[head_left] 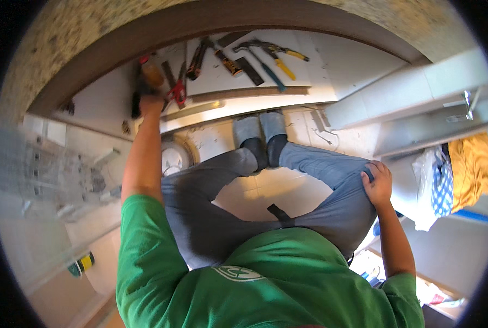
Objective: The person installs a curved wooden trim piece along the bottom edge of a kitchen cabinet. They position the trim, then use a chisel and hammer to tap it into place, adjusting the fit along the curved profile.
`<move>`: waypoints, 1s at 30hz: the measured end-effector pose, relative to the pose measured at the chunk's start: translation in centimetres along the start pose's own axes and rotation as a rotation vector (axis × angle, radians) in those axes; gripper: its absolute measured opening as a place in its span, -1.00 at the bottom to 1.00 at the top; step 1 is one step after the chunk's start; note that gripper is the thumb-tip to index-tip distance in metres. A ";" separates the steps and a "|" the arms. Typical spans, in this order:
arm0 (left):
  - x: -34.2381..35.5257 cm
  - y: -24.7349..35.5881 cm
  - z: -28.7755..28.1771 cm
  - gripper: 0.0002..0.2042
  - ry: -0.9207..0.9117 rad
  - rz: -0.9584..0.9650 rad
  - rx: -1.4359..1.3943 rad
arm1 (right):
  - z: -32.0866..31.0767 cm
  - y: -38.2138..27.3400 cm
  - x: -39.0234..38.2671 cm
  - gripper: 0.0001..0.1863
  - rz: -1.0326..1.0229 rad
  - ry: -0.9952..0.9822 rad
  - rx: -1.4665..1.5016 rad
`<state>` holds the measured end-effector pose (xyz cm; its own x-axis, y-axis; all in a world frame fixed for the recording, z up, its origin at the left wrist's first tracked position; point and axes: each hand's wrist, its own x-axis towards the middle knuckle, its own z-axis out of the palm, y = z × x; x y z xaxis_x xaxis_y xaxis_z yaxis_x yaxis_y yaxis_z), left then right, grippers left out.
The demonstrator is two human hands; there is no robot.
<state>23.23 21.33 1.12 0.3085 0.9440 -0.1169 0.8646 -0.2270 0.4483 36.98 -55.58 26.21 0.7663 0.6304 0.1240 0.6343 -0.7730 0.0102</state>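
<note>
My left hand reaches into the cabinet's left end, closed against a dark tool-like shape that is blurred and partly covered by the hand. Beside it are an amber bottle with a red top and a red-handled tool. My right hand rests on my right knee, its fingers curled round a small dark piece whose kind I cannot make out. Farther in on the cabinet floor lie a claw hammer with a yellow handle, another hammer with a teal handle, and a black-and-orange-handled tool.
The cabinet's dark front edge arches overhead beneath a speckled stone counter. A wood strip lies along the cabinet floor. At right, an open drawer juts out near hanging cloths. A round container stands by my left leg.
</note>
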 end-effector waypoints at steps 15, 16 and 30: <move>-19.2 3.9 -1.1 -0.24 -0.384 0.533 -0.103 | 1.0 0.4 -1.4 -0.63 0.251 -0.103 0.004; -20.3 4.1 -1.2 -0.29 -0.540 0.550 -0.021 | 1.2 -0.2 -1.2 -0.61 0.307 -0.155 -0.049; -27.1 2.5 -2.5 -0.06 -0.719 0.426 0.846 | 9.8 -3.2 -0.8 -0.59 -0.002 -0.513 0.574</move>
<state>16.01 -4.22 7.61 0.5529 0.4649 -0.6915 0.5424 -0.8308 -0.1248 35.37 -52.90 16.37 0.6279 0.6939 -0.3526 0.4816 -0.7022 -0.5243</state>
